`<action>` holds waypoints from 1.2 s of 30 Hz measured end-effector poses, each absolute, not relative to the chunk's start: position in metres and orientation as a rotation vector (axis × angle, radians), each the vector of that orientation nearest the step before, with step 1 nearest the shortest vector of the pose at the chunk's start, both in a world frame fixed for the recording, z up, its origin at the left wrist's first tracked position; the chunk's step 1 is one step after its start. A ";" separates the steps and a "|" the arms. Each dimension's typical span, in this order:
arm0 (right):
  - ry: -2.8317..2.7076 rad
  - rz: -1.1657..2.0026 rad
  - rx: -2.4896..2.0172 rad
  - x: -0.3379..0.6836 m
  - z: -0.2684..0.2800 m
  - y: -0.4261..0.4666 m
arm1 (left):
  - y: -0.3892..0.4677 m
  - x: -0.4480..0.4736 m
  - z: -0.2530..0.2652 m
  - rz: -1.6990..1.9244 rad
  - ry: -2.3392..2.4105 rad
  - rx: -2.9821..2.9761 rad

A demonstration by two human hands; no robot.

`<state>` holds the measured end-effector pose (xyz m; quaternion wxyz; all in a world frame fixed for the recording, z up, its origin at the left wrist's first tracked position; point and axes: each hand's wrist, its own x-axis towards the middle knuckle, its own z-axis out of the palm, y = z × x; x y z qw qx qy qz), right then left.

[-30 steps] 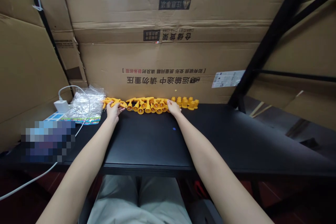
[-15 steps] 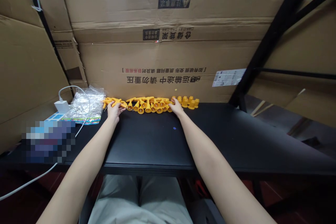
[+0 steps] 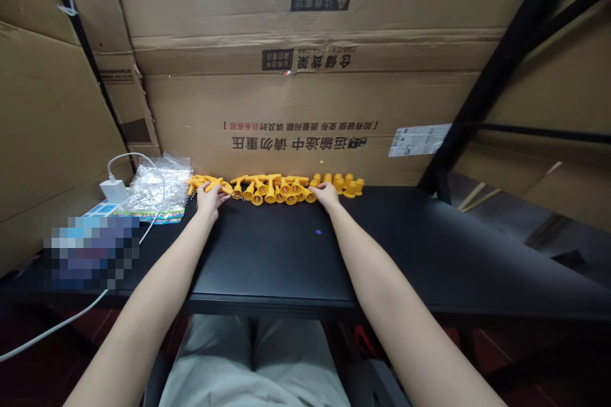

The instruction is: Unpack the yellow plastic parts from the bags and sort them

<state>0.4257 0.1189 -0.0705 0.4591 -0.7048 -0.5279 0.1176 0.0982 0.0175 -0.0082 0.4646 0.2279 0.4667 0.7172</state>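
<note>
At the left end of a row of yellow plastic parts, my left hand (image 3: 209, 203) has its thumb and fingers around a branched yellow plastic piece (image 3: 216, 183). Small yellow horn-shaped pieces (image 3: 270, 193) with flared, hollow mouths facing me lie bunched between my hands. My right hand (image 3: 327, 196) is at the right end of this bunch, its fingertips closed on the outermost yellow horn-shaped piece (image 3: 310, 196). Just beyond that hand stand several yellow stepped caps (image 3: 351, 187), their wide rims down. Part of the left piece is hidden by my fingers.
The pieces lie on a black tabletop (image 3: 267, 254) against an upright cardboard sheet (image 3: 305, 98). To the left are a clear plastic bag (image 3: 160, 184), a white charger (image 3: 113, 190) with a cable, and a blurred-out object (image 3: 90, 251). A black metal post (image 3: 482, 89) slants at the right.
My right hand has shifted slightly to the right and its fingers sit lower by the end of the bunch. The left hand stays on its piece. The view has tilted a little.
</note>
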 end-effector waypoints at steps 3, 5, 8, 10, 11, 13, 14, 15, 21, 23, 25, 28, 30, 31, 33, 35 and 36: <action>-1.221 0.331 -1.805 0.425 -0.068 0.114 | 0.017 0.098 -0.008 1.752 1.162 0.563; -1.180 0.314 -1.791 0.424 -0.068 0.110 | 0.016 0.098 -0.008 1.733 1.177 0.585; -1.073 0.222 -1.688 0.423 -0.066 0.107 | 0.016 0.097 -0.008 1.721 1.216 0.607; -1.042 0.138 -1.577 0.421 -0.063 0.106 | 0.017 0.096 -0.009 1.730 1.253 0.623; -1.051 0.101 -1.522 0.419 -0.060 0.105 | 0.017 0.095 -0.009 1.735 1.282 0.636; -1.101 0.050 -1.427 0.412 -0.052 0.101 | 0.019 0.094 -0.009 1.745 1.345 0.661; -1.138 0.034 -1.387 0.407 -0.047 0.098 | 0.019 0.094 -0.010 1.748 1.365 0.665; -1.186 0.023 -1.345 0.400 -0.041 0.094 | 0.019 0.094 -0.010 1.748 1.367 0.666; -1.713 0.068 -1.112 0.358 -0.023 0.053 | 0.017 0.096 -0.010 1.729 1.201 0.658; -1.975 0.091 -1.042 0.346 -0.025 0.040 | 0.016 0.096 -0.010 1.726 1.171 0.648; -2.156 0.097 -0.996 0.337 -0.028 0.032 | 0.016 0.097 -0.010 1.726 1.148 0.638; -2.259 0.108 -0.975 0.328 -0.034 0.026 | 0.017 0.097 -0.010 1.732 1.121 0.636; -2.261 0.110 -0.964 0.325 -0.036 0.026 | 0.016 0.097 -0.010 1.727 1.115 0.643; -2.252 0.110 -0.961 0.324 -0.037 0.026 | 0.016 0.098 -0.010 1.718 1.111 0.651; -2.230 0.108 -0.961 0.322 -0.037 0.026 | 0.014 0.099 -0.010 1.689 1.101 0.675; -2.219 0.104 -0.966 0.321 -0.036 0.024 | 0.013 0.101 -0.009 1.658 1.101 0.687; -2.219 0.103 -0.964 0.321 -0.036 0.023 | 0.013 0.102 -0.009 1.648 1.104 0.686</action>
